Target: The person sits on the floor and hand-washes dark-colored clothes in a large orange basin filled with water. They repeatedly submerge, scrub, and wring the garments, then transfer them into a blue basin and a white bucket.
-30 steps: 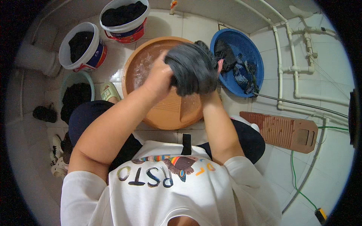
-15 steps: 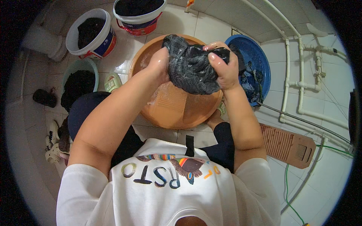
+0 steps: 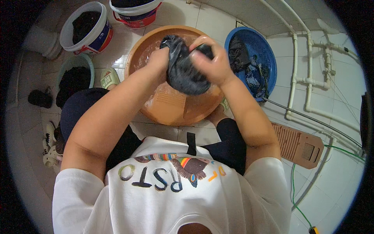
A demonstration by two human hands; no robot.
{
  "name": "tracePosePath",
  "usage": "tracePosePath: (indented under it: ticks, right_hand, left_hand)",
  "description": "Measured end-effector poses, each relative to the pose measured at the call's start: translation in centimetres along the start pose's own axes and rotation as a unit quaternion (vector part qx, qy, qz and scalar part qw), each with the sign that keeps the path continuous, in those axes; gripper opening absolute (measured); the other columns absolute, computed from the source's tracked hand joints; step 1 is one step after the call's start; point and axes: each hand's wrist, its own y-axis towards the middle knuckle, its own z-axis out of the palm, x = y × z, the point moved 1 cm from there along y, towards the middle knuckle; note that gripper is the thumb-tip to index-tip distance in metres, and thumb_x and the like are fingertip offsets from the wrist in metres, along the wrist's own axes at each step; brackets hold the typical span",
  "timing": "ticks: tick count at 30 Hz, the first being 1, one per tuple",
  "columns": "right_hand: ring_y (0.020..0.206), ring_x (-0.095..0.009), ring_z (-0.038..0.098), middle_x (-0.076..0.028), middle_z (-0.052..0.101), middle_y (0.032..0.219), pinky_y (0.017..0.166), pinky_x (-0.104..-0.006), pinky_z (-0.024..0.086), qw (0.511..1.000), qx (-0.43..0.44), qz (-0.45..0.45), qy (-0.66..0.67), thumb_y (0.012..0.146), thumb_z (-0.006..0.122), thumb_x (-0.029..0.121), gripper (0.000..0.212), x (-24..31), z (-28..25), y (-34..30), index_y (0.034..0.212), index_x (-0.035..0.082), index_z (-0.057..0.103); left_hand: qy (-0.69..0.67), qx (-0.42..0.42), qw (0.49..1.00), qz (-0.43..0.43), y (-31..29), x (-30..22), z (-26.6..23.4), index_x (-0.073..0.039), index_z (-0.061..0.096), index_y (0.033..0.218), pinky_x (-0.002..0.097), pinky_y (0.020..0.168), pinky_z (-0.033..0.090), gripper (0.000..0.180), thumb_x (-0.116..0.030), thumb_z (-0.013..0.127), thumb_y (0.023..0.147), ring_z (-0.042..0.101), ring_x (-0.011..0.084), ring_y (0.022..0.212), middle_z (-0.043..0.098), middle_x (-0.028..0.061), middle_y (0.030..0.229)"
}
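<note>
Item: dark wet garment (image 3: 183, 70), bunched into a wad, was held over the orange-brown basin (image 3: 140, 50), above its middle and just clear of the ribbed board (image 3: 167, 107) that lay inside it.

Left hand (image 3: 159, 64): was closed on the garment's left side, fingers buried in the cloth, suds seen on the wrist.

Right hand (image 3: 212, 62): was closed on the garment's right side, fingers wrapped over the top of the wad; motion blur was noted on the knuckles.

Basin: round, set on the tiled floor (image 3: 218, 19) directly ahead of the person's knees; soapy water was seen along its far inner wall.

Blue basin (image 3: 269, 62): was placed just right of the orange-brown basin, nearly touching it, with dark and patterned clothes heaped inside.

White bucket (image 3: 70, 35): was stood to the left and beyond the orange-brown basin, dark laundry inside. A second white bucket (image 3: 134, 11) was stood beyond the basin, cut by the upper edge.

Pale green tub (image 3: 76, 62): was set left of the basin, filled with black cloth.

Brown washboard (image 3: 298, 144): was laid flat on the floor, right of and nearer than the basin, well apart from it.

White pipes (image 3: 307, 85): were run along the tiles, far right of the basin, beyond the blue one.
</note>
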Motion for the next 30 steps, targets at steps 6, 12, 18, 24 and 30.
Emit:
tracePosePath:
  ticks: [6,12,18,24,30]
  right_hand:
    - [0.111,-0.027,0.047,-0.014,0.045,0.124,0.094,-0.0389,0.038,0.711,-0.145,0.499,0.474,0.084,0.035,0.057,0.067,-9.1,-1.3,-4.1,0.126,0.004,0.038]
    - [0.107,-0.025,0.05,-0.01,0.05,0.117,0.087,-0.0431,0.042,0.739,-0.122,0.532,0.395,0.08,0.056,0.038,0.054,-13.8,-0.8,-8.0,0.121,0.005,0.043]
    - [0.092,-0.026,0.054,-0.014,0.054,0.1,0.075,-0.0424,0.048,0.756,-0.321,0.453,0.346,0.071,0.057,0.0,0.042,-19.8,-3.6,-9.8,0.111,0.0,0.044]
    - [0.103,-0.031,0.048,-0.018,0.041,0.117,0.083,-0.0391,0.045,0.82,-0.284,0.489,0.089,0.069,0.056,-0.002,0.065,-31.4,-4.4,-17.1,0.127,0.01,0.029]
    - [0.118,-0.038,0.032,-0.023,0.022,0.133,0.099,-0.0377,0.03,0.772,0.096,0.522,-0.35,0.068,0.066,0.016,0.087,-29.4,4.8,-17.8,0.138,0.016,0.013]
  left_hand:
    - [-0.018,0.036,0.996,0.075,0.5,-2.0,1.0,-0.004,0.044,0.116,0.0382,0.072,0.05,0.035,-0.004,0.041,0.081,0.058,0.026,0.089,0.054,0.0173,0.103]
    - [0.103,-0.014,0.983,0.154,0.3,-1.6,1.4,-0.005,0.045,0.117,0.0319,0.076,0.047,0.046,0.007,0.05,0.073,0.055,0.021,0.092,0.054,0.0125,0.104]
    - [0.219,-0.003,0.949,0.227,2.4,-1.9,-0.1,-0.01,0.053,0.111,0.0274,0.075,0.04,0.039,-0.006,0.061,0.073,0.049,0.0159,0.093,0.052,0.0054,0.109]
    - [0.165,0.001,0.98,0.108,0.6,-2.9,1.9,-0.011,0.055,0.104,0.0311,0.08,0.036,0.027,-0.017,0.058,0.078,0.047,0.0147,0.095,0.054,0.0029,0.102]
    - [0.166,0.028,0.981,0.101,-0.9,-3.2,2.4,-0.01,0.055,0.104,0.0309,0.083,0.036,0.024,-0.019,0.054,0.081,0.048,0.0139,0.098,0.056,0.0022,0.104]
